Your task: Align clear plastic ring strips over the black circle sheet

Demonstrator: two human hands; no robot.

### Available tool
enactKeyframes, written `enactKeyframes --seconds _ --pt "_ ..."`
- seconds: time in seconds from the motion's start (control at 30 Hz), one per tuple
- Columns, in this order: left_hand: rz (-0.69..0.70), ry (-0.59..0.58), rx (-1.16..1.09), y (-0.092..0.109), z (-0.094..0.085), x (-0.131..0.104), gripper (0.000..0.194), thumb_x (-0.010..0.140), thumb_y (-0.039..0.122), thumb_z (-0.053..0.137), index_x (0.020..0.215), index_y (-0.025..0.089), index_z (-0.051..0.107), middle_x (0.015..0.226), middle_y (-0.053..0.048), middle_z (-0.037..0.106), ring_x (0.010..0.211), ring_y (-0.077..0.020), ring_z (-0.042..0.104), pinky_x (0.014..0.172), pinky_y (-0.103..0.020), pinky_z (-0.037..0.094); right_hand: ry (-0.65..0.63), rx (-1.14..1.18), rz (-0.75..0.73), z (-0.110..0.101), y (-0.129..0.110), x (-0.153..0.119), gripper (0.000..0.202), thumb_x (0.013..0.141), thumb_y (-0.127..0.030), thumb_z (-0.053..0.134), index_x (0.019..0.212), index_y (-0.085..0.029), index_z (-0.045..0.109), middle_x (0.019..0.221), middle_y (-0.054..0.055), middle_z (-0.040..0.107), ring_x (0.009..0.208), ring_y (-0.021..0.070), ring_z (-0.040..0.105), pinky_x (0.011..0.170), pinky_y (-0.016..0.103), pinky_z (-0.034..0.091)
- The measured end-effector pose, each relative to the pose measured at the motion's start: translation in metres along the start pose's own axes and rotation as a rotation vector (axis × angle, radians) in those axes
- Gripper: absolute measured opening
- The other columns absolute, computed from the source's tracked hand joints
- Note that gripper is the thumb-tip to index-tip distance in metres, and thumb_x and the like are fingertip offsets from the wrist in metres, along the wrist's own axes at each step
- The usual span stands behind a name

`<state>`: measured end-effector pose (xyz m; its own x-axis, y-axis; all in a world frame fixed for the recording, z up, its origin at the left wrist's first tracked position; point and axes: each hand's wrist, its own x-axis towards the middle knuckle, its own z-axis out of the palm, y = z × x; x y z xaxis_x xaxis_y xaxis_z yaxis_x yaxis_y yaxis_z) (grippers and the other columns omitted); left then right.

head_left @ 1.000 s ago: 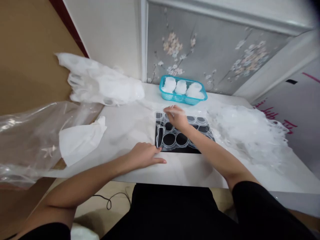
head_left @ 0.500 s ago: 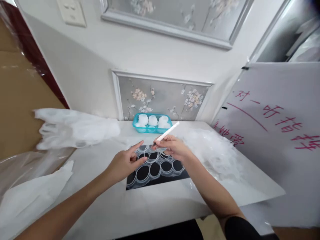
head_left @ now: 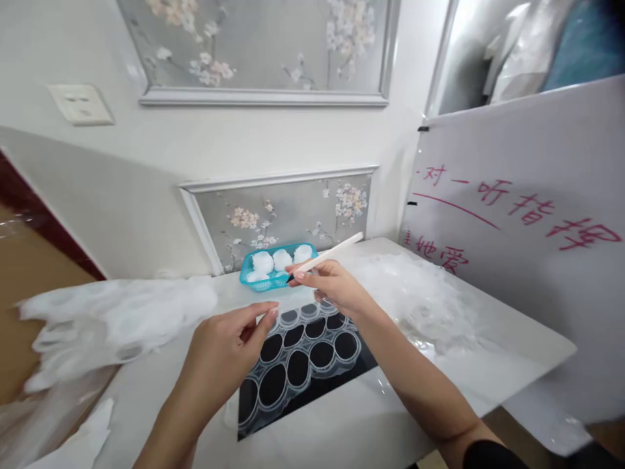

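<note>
My right hand (head_left: 336, 284) grips a slim white pen-like tool (head_left: 336, 251) with a dark tip, which points down and left beside the blue basket. I cannot tell whether it is a knife or a pen. Lower left, my left hand (head_left: 227, 355) has thumb and forefinger pinched together; a small whitish bit may be between them, too small to name. Below both hands lies a translucent white sheet with rows of round holes (head_left: 308, 357) on a black mat (head_left: 297, 417). Left fingers are over the sheet's left edge, and the right wrist covers its far right corner.
At the wall stands a blue plastic basket (head_left: 251, 284) holding several white round pieces. White translucent scraps (head_left: 424, 303) heap up on the table's right side, and holed white sheets (head_left: 122, 319) pile at the left. A whiteboard (head_left: 512, 260) with red writing stands right of the table (head_left: 312, 449).
My view has turned right. Left fingers went from spread to pinched. The right hand with the tool moved up towards the basket. The thin white loop between my hands no longer shows clearly.
</note>
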<state>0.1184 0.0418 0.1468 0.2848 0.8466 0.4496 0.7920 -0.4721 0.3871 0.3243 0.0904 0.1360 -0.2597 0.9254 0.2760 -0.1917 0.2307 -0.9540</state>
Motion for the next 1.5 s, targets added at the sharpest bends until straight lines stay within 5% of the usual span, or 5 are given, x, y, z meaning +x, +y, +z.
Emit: enactKeyframes --seconds 0.3,0.57,0.97,1.33,1.5 --pt "0.05 -0.049 -0.011 -0.01 0.014 0.014 0.034 0.083 0.046 0.05 0.086 0.022 0.073 0.05 0.004 0.046 0.046 -0.0099 0.039 0.049 -0.022 0.03 -0.346 0.391 0.165 0.013 0.006 -0.007 0.024 0.071 -0.03 0.076 0.091 -0.018 0.072 0.098 0.005 0.067 0.087 0.0139 0.062 0.077 0.031 0.055" --pt "-0.044 -0.165 -0.099 -0.024 0.026 0.024 0.031 0.081 0.044 0.051 0.078 0.02 0.071 0.048 0.004 0.045 0.047 -0.0103 0.038 0.048 -0.023 0.028 -0.309 0.453 0.192 0.022 0.025 0.0 0.026 0.069 -0.028 0.078 0.092 -0.018 0.071 0.097 0.006 0.067 0.085 0.0142 0.063 0.075 0.033 0.057" --pt "0.089 -0.745 -0.444 -0.033 0.01 0.029 0.033 0.086 0.046 0.046 0.081 0.018 0.062 0.062 0.003 0.043 0.053 -0.0095 0.034 0.049 -0.023 0.027 -0.492 0.474 0.153 0.028 0.031 -0.003 0.022 0.069 -0.027 0.078 0.087 -0.017 0.072 0.135 0.009 0.051 0.089 0.016 0.062 0.076 0.042 0.059" --pt "-0.014 -0.334 -0.344 -0.039 0.005 0.027 0.037 0.084 0.052 0.047 0.091 0.019 0.065 0.064 0.0 0.059 0.053 -0.0105 0.046 0.049 -0.022 0.033 -0.331 0.439 0.27 0.02 0.032 0.004 0.026 0.067 -0.026 0.08 0.088 -0.014 0.072 0.087 0.005 0.068 0.082 0.0132 0.063 0.075 0.029 0.056" --pt "-0.079 -0.26 -0.329 -0.047 0.005 0.03 0.036 0.083 0.052 0.05 0.088 0.019 0.063 0.056 0.002 0.055 0.046 -0.0091 0.04 0.044 -0.021 0.025 -0.463 0.412 0.329 0.017 0.039 0.008 0.024 0.064 -0.025 0.081 0.083 -0.013 0.072 0.082 0.004 0.068 0.078 0.0103 0.064 0.071 0.02 0.052"
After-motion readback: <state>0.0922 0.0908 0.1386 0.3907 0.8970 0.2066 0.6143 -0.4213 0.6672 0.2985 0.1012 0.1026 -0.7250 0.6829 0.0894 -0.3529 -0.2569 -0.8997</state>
